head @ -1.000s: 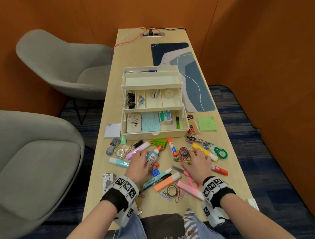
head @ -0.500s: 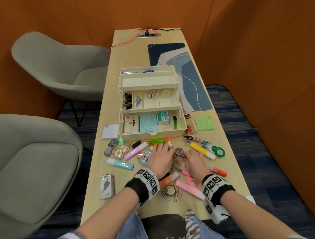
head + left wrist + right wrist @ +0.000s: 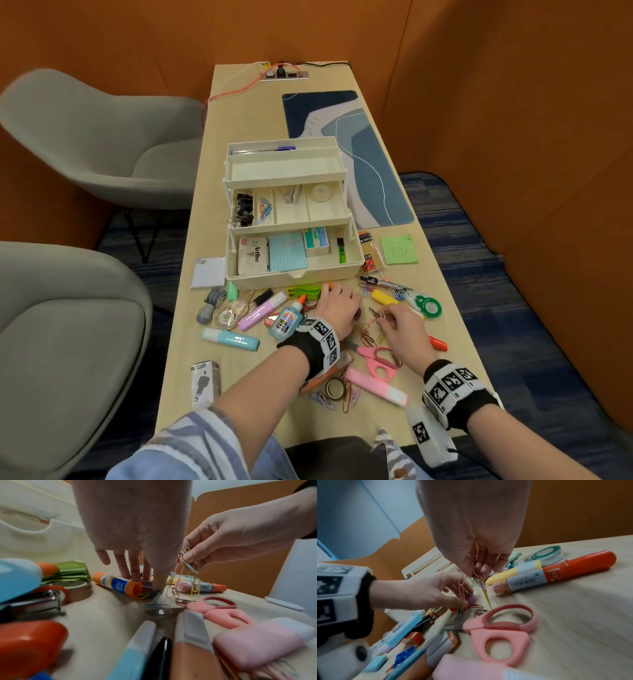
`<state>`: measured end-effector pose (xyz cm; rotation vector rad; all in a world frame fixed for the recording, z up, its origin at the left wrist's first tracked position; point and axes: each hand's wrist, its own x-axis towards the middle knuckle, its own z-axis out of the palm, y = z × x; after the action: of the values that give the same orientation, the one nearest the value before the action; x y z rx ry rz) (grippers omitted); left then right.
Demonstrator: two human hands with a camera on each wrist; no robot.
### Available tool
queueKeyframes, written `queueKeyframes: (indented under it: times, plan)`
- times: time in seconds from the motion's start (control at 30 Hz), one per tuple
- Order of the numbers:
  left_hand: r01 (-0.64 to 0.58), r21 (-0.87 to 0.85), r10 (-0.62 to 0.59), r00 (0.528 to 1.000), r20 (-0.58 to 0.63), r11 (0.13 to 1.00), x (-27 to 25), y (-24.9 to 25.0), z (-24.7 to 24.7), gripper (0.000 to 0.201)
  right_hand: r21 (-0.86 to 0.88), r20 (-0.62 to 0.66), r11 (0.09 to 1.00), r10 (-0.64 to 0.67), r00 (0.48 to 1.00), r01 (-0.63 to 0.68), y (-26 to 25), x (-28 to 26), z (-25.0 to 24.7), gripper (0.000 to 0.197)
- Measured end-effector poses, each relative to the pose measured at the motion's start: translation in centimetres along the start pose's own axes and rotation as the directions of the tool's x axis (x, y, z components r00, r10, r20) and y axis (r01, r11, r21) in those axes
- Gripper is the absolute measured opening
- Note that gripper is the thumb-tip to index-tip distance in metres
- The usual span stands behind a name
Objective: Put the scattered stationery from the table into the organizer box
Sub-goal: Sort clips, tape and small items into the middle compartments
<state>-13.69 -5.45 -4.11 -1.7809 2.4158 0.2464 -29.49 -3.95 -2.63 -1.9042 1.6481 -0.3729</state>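
You had your right hand [image 3: 400,329] pinching tangled clips [image 3: 185,574] while your left hand [image 3: 337,308], at its 9 o'clock, gripped a tape roll [image 3: 471,597], probably so the clips would pull free for the box [image 3: 294,270].

Both hands are bare, and no rings or gloves are seen on the left hand [image 3: 337,306] or the right hand [image 3: 404,330]. A black wristband [image 3: 303,346] is worn on the left wrist, and it is wrapped by a white strap [image 3: 322,334] printed with square black-and-white coded markers. The same kind of black band [image 3: 474,406] with a white marker strap [image 3: 448,382] is worn on the right wrist; a white housing [image 3: 431,440] with one more marker hangs below it. In the right wrist view a round dark lens [image 3: 360,653] is set into the left wrist's white housing. The forearms are bare. A rolled-up sleeve [image 3: 191,448] striped in pale blue and white is seen at the left elbow.
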Motion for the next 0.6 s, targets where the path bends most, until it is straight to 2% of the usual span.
queueKeyframes:
  times: [0.07, 0.13, 0.23, 0.3, 0.37, 0.47, 0.53, 0.6]
  plan:
    - [-0.012, -0.066, 0.01, 1.0, -0.022, 0.998, 0.0, 0.0, 0.0, 0.036, 0.005, -0.003, 1.0, 0.0, 1.0, 0.0, 0.1, -0.3, -0.1, 0.015]
    - [-0.006, -0.212, -0.011, 0.997, -0.081, 0.977, -0.1, -0.1, 0.1, 0.033, 0.007, -0.01, 1.0, 0.001, 1.0, -0.001, 0.4, -0.5, -0.2, 0.014]
    - [0.068, -0.501, -0.148, 0.981, -0.122, 0.863, -0.5, -0.2, 0.0, 0.027, 0.017, -0.017, 1.0, 0.001, 1.0, 0.0, 0.8, -0.8, -0.5, 0.013]
    - [0.089, -0.585, -0.18, 0.978, -0.1, 0.806, -0.8, -0.2, 0.1, 0.03, 0.007, -0.01, 1.0, -0.001, 1.0, 0.001, 1.0, -1.0, -0.6, 0.014]
    - [0.073, -0.604, -0.158, 0.984, -0.088, 0.794, -1.0, -0.4, 0.1, 0.036, 0.005, -0.003, 1.0, 0.002, 1.0, -0.002, 1.0, -1.1, -0.8, 0.014]
    - [0.032, -0.633, -0.151, 0.979, -0.135, 0.773, -0.9, -1.1, -0.9, 0.034, 0.03, -0.007, 1.0, 0.006, 1.0, -0.006, 0.8, -1.3, -1.1, 0.01]
    - [-0.002, -0.52, -0.118, 0.973, -0.198, 0.854, -0.5, -1.4, -1.6, 0.033, 0.042, -0.01, 0.999, -0.002, 1.0, 0.002, 0.6, -1.4, -1.3, 0.009]
    - [-0.023, -0.32, -0.04, 0.982, -0.187, 0.947, 0.0, -1.3, -2.0, 0.034, 0.058, -0.014, 0.998, -0.001, 1.0, 0.002, 0.5, -1.7, -1.6, 0.007]
